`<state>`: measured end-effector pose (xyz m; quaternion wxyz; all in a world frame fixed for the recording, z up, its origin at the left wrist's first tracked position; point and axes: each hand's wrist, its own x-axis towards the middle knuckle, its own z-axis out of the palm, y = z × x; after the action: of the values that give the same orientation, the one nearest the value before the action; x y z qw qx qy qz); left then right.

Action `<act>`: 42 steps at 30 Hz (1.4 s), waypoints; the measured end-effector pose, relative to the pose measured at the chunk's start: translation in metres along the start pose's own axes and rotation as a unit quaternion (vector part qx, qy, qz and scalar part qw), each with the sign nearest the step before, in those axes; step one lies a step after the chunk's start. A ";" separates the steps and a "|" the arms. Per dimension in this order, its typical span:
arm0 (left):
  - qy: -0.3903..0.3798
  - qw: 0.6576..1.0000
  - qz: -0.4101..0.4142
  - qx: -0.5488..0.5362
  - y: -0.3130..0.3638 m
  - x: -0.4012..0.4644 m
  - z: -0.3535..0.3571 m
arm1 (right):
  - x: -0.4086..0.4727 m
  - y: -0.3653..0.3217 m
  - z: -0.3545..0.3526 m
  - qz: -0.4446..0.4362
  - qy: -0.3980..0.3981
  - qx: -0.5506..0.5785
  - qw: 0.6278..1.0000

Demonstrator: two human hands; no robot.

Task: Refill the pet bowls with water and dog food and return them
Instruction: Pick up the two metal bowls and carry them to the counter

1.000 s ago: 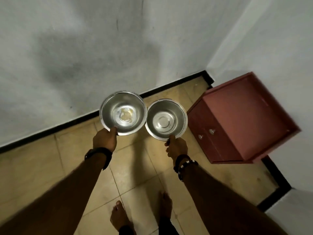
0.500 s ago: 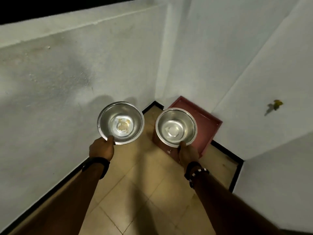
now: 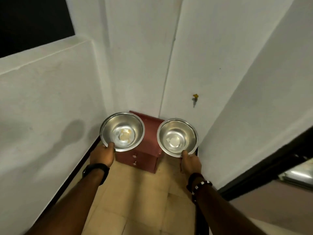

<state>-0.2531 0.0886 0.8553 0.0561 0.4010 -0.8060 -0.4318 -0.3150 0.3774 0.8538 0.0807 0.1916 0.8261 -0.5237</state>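
Observation:
I hold two steel pet bowls out in front of me, above the floor. My left hand (image 3: pixel 102 156) grips the near rim of the left bowl (image 3: pixel 122 131), which has a yellowish residue at its bottom. My right hand (image 3: pixel 191 162) grips the near rim of the right bowl (image 3: pixel 177 137), thumb on the rim; this bowl looks bare inside. Both bowls are upright and apart from each other.
A small dark red cabinet (image 3: pixel 149 131) with two drawer knobs stands in the corner of white walls, below the bowls. A yellow tap (image 3: pixel 195 97) sticks out of the right wall. The floor is beige tile (image 3: pixel 140 200). A dark doorway frame (image 3: pixel 264 172) lies at right.
My view has swung up and to the right: the cabinet now sits centred behind the bowls and the tap has moved towards the middle. The bowls have moved further apart in my hands.

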 end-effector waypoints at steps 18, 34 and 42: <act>-0.184 0.971 0.150 -0.002 0.118 -0.212 0.130 | -0.063 0.123 -0.266 0.060 0.182 0.114 0.975; -0.289 0.916 0.256 0.110 0.190 -0.382 0.299 | -0.103 0.227 -0.480 0.155 0.364 0.131 0.909; -0.358 0.877 0.294 0.126 0.247 -0.462 0.401 | -0.095 0.288 -0.576 0.208 0.444 0.178 0.853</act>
<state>-0.2652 0.7464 0.9071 -0.1633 -0.0323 -0.8995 -0.4041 -0.0737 0.9807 0.8978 -0.2235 0.5823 0.6078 -0.4915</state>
